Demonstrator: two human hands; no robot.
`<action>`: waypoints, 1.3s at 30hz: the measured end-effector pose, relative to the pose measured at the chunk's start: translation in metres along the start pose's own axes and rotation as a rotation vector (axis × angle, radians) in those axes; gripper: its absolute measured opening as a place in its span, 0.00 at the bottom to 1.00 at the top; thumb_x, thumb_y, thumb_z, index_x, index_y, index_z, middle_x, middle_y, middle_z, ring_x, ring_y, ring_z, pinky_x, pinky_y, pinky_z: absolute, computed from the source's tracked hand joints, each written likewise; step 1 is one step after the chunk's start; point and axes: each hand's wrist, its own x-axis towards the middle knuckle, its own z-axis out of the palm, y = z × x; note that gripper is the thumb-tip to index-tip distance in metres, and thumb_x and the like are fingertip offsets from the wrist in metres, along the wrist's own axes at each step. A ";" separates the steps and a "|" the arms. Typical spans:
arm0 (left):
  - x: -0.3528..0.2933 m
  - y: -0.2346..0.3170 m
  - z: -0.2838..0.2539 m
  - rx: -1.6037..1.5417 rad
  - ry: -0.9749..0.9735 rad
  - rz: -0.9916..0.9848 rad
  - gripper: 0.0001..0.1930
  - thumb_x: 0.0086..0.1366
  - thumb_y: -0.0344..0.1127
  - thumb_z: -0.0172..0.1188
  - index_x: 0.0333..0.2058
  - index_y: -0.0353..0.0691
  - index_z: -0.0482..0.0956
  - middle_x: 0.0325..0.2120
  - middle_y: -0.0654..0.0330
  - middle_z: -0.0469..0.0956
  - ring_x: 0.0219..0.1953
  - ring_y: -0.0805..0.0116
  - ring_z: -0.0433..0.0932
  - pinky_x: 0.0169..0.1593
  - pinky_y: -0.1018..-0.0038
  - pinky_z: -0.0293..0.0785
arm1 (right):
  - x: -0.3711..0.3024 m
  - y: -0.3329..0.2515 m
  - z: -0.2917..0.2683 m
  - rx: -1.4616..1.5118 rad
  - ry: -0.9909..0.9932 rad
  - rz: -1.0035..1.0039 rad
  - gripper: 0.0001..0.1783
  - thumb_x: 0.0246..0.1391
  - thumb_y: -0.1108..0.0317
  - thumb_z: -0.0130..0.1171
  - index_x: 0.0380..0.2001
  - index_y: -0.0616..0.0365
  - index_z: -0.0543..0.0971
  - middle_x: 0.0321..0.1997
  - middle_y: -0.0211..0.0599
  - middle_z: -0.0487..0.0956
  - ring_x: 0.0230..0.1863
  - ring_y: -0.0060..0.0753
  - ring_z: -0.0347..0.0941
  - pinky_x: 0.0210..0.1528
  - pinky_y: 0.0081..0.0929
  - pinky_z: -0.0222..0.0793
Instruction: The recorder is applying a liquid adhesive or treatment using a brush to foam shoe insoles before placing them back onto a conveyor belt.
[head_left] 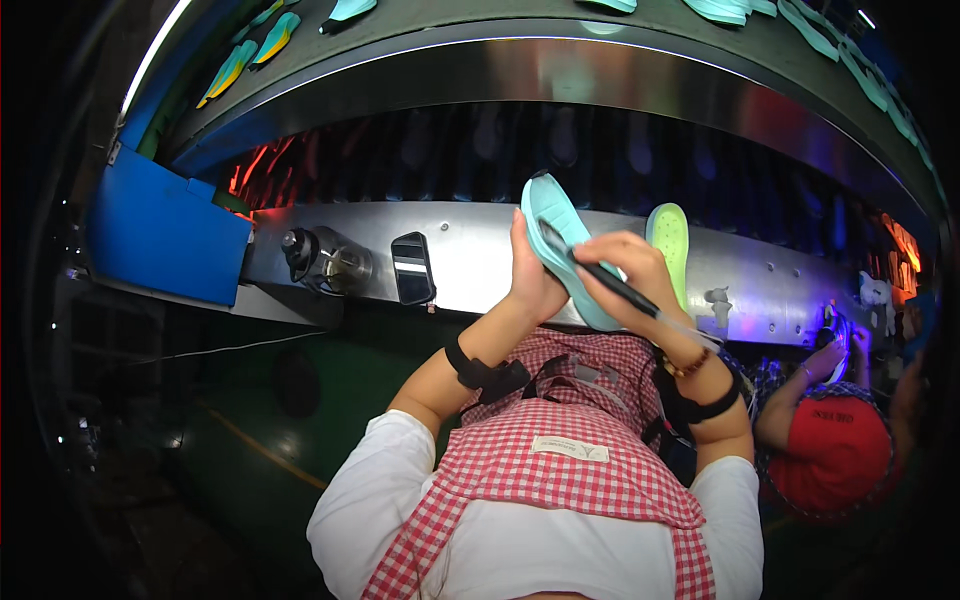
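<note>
My left hand (531, 282) holds a light teal shoe sole (556, 222) upright in front of my chest. My right hand (627, 272) grips a thin dark brush (615, 285) like a pen, its tip resting on the sole's face and its pale handle end pointing down to the right. A second, yellow-green sole (669, 240) stands just right of my right hand against the metal rail. Black straps wrap both wrists.
A curved steel conveyor rail (460, 250) runs across in front, with a dark phone (412, 268) and a metal fitting (320, 262) on it. A blue box (165, 230) is at left. More soles (245, 55) lie on the upper belt. A person in red (830, 450) works at right.
</note>
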 end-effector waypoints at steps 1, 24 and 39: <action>-0.001 0.009 -0.001 0.024 -0.062 -0.003 0.38 0.63 0.68 0.25 0.51 0.41 0.67 0.44 0.51 0.73 0.47 0.55 0.73 0.53 0.58 0.69 | -0.004 -0.004 -0.008 0.031 -0.100 -0.020 0.11 0.39 0.75 0.63 0.32 0.58 0.81 0.36 0.44 0.80 0.37 0.40 0.77 0.40 0.29 0.71; 0.020 -0.105 0.077 0.266 -0.395 -0.573 0.24 0.67 0.48 0.41 0.51 0.35 0.67 0.48 0.53 0.72 0.49 0.60 0.73 0.53 0.63 0.70 | -0.042 0.036 -0.065 0.105 0.576 0.396 0.12 0.25 0.71 0.68 0.21 0.61 0.80 0.20 0.36 0.78 0.23 0.26 0.75 0.25 0.24 0.70; 0.020 -0.147 0.049 0.275 -0.424 -0.816 0.24 0.67 0.48 0.42 0.51 0.35 0.67 0.47 0.53 0.72 0.49 0.60 0.73 0.52 0.63 0.71 | -0.028 0.050 -0.082 0.280 0.463 1.113 0.12 0.27 0.68 0.68 0.19 0.61 0.80 0.20 0.36 0.78 0.22 0.28 0.74 0.25 0.25 0.69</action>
